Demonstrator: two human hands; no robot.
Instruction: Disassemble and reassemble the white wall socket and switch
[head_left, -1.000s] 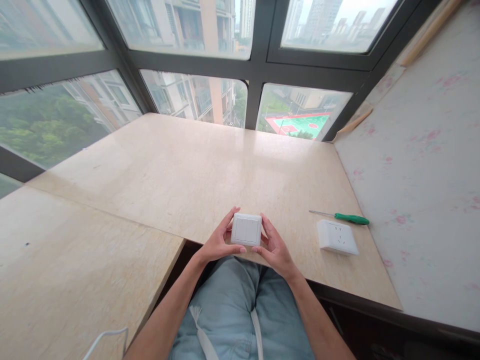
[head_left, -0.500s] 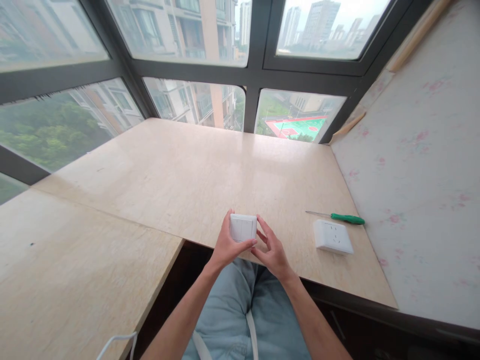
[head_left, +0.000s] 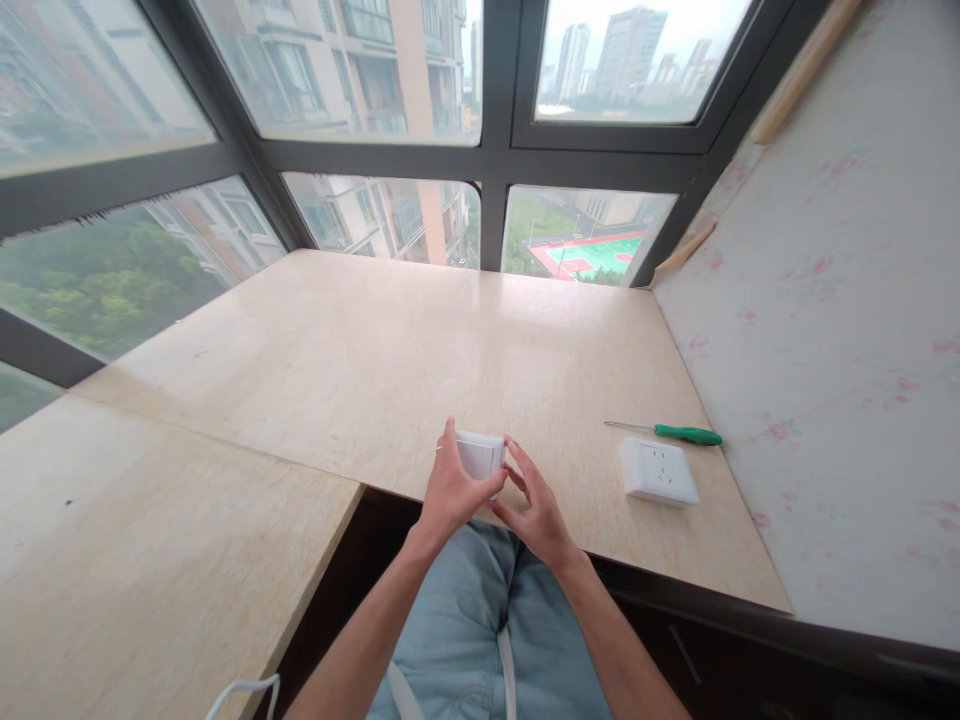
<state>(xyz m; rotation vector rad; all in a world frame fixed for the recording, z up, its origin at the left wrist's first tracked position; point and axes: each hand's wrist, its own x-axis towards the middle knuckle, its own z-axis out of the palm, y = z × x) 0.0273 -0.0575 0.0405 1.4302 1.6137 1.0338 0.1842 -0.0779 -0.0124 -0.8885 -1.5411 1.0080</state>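
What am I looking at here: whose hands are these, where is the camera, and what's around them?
There is no machine: these are a person's bare hands, seen from a camera worn on the head, looking forward and down. The left hand and right hand hold a white, box-shaped switch unit between them. On the beige, stone-patterned surface, toward the right, lie a thin screwdriver with a green handle and, nearer the person, a white rectangular socket box.

A dark window frame (head_left: 495,162) (trees (head_left: 112,275) outside) adjoins floral wallpaper (head_left: 840,400).
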